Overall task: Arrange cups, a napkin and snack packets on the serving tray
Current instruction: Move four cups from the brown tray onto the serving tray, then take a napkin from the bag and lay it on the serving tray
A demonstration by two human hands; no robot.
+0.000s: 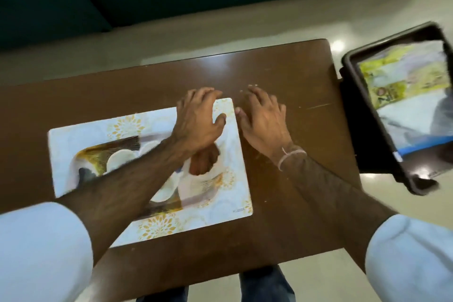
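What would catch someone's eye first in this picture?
Two bare hands spread at the middle of the brown table: the left hand on the far right corner of a white printed mat, the right hand on bare wood beside it. To the right, a dark tray tilts past the table's edge.

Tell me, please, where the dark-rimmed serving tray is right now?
In the head view the dark-rimmed tray sits at the far right, past the right end of the brown table, well right of the right hand.
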